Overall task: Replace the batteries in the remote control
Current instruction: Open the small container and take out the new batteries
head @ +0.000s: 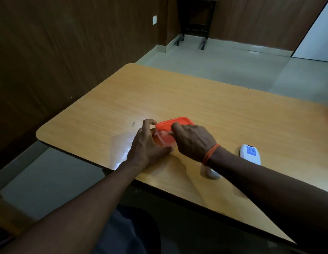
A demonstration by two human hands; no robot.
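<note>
A small clear plastic box (164,139) with an orange lid (175,123) sits on the wooden table (223,110). My left hand (148,143) grips the box's near left side. My right hand (193,141) pinches the lid's near edge, which is tilted up. What is inside the box is hidden. A white remote control (250,154) lies face down to the right, its blue label up. A small white piece (213,174), perhaps its battery cover, lies near my right wrist, partly hidden by it.
The table's near edge runs diagonally under my forearms, with the floor below at the left. A dark wood-panelled wall stands left. A black stand (193,21) on feet is far off across the tiled floor.
</note>
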